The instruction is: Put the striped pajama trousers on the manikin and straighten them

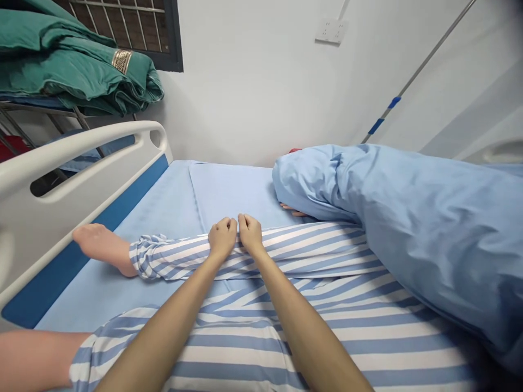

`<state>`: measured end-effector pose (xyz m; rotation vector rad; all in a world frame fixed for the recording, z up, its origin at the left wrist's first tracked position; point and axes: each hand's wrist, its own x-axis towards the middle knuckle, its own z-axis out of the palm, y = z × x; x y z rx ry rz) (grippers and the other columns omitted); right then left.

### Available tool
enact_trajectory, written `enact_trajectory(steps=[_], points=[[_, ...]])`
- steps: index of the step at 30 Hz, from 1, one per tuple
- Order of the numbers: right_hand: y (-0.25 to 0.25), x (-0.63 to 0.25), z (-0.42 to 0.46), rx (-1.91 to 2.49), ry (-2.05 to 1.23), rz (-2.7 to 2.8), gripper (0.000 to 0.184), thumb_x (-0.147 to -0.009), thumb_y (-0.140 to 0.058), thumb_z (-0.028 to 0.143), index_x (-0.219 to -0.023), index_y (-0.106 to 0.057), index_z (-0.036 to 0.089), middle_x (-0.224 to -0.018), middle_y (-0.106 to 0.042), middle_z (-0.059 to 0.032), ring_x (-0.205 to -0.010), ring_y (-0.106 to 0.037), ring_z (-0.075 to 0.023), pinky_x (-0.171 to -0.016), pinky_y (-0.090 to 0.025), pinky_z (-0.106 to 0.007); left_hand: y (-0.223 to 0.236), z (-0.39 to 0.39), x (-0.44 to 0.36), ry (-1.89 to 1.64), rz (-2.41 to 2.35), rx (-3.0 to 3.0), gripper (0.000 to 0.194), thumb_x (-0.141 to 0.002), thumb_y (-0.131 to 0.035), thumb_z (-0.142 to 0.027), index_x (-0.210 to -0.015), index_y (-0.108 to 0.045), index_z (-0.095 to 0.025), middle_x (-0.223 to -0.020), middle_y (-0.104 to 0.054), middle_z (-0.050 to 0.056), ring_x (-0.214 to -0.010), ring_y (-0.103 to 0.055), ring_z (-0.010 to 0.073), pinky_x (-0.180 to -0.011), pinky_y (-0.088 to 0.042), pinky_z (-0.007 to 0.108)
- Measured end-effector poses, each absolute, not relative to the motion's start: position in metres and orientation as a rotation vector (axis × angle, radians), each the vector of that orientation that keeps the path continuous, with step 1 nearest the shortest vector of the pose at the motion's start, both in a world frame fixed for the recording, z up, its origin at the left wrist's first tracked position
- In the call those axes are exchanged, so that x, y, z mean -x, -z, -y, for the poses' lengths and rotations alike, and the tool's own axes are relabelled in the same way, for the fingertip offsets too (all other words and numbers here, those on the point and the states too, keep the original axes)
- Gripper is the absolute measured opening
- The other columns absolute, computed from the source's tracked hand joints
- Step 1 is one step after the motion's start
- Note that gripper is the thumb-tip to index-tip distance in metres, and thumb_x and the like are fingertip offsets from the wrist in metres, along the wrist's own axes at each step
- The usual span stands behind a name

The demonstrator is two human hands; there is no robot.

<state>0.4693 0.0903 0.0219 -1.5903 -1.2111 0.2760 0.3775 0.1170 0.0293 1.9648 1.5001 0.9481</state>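
Blue-and-white striped trousers (pixel 310 247) cover both legs of a figure lying on the bed. My left hand (pixel 223 237) is closed on the cloth of the far trouser leg, about midway along it. Close beside it, my right hand (pixel 250 233) is also closed on that same trouser leg, knuckles up. What the fingertips pinch is hidden beneath the hands. The far bare foot (pixel 104 247) sticks out of the bunched cuff at the left. My forearms cross over the near leg, whose bare lower end (pixel 41 359) shows at the lower left.
A folded light-blue quilt (pixel 408 228) covers the figure's upper part, with some fingers (pixel 296 212) showing under its edge. The white bed end board (pixel 81 147) stands left. Green bedding (pixel 77 65) lies on a rack behind it. A pole (pixel 420 68) leans at the right.
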Motion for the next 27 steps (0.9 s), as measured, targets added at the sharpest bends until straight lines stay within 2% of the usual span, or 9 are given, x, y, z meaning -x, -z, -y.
enact_trajectory(steps=[5,9,12,19,23,27], points=[[-0.02,-0.479,-0.095,1.394,-0.516,1.105,0.037,-0.081,-0.04,0.043,-0.053,-0.034,0.02,-0.048,-0.032,0.0062,-0.049,-0.031,-0.0089,-0.048,-0.026,-0.023,-0.043,-0.117,-0.399,-0.986,-1.453,-1.937,0.036,-0.083,-0.031,-0.035,-0.056,-0.051,-0.02,-0.056,-0.055,-0.001,-0.054,-0.044,0.0111,-0.053,-0.027,0.023],[-0.023,-0.488,-0.098,1.266,-0.707,0.875,0.036,-0.077,-0.045,0.044,-0.054,-0.03,0.022,-0.046,-0.026,0.0078,-0.043,-0.026,-0.0079,-0.043,-0.025,-0.023,-0.038,-0.106,-0.413,-0.871,-1.688,-1.94,0.036,-0.083,-0.031,-0.037,-0.068,-0.06,-0.022,-0.07,-0.065,0.004,-0.064,-0.053,0.0164,-0.057,-0.029,0.026],[-0.03,-0.491,-0.098,1.331,-0.817,0.87,0.035,-0.077,-0.042,0.045,-0.054,-0.028,0.023,-0.043,-0.022,0.0084,-0.04,-0.023,-0.0083,-0.04,-0.022,-0.024,-0.033,-0.1,-0.416,-0.791,-1.778,-1.981,0.035,-0.084,-0.03,-0.037,-0.075,-0.062,-0.024,-0.077,-0.067,0.006,-0.071,-0.057,0.0194,-0.06,-0.03,0.027],[-0.047,-0.522,-0.073,1.56,-0.417,1.325,0.039,-0.082,-0.039,0.043,-0.051,-0.035,0.02,-0.047,-0.034,0.0053,-0.049,-0.033,-0.0093,-0.05,-0.026,-0.024,-0.03,-0.1,-0.417,-0.759,-1.798,-2.019,0.035,-0.083,-0.031,-0.037,-0.071,-0.061,-0.024,-0.075,-0.067,0.005,-0.069,-0.057,0.0189,-0.06,-0.031,0.027],[-0.039,-0.533,-0.065,1.56,-0.4,1.251,0.039,-0.083,-0.038,0.043,-0.051,-0.034,0.02,-0.047,-0.032,0.0054,-0.049,-0.033,-0.0094,-0.049,-0.026,-0.024,-0.032,-0.105,-0.416,-0.816,-1.722,-1.976,0.031,-0.08,-0.035,-0.035,-0.06,-0.054,-0.023,-0.065,-0.062,0.002,-0.063,-0.051,0.0153,-0.057,-0.028,0.025],[-0.036,-0.537,-0.071,1.477,-0.485,1.158,0.039,-0.082,-0.04,0.043,-0.05,-0.035,0.02,-0.045,-0.035,0.0052,-0.047,-0.034,-0.0094,-0.049,-0.027,-0.024,-0.043,-0.111,-0.427,-1.016,-1.455,-1.859,0.031,-0.078,-0.035,-0.032,-0.05,-0.04,-0.02,-0.051,-0.047,-0.002,-0.053,-0.041,0.0103,-0.052,-0.027,0.023]])
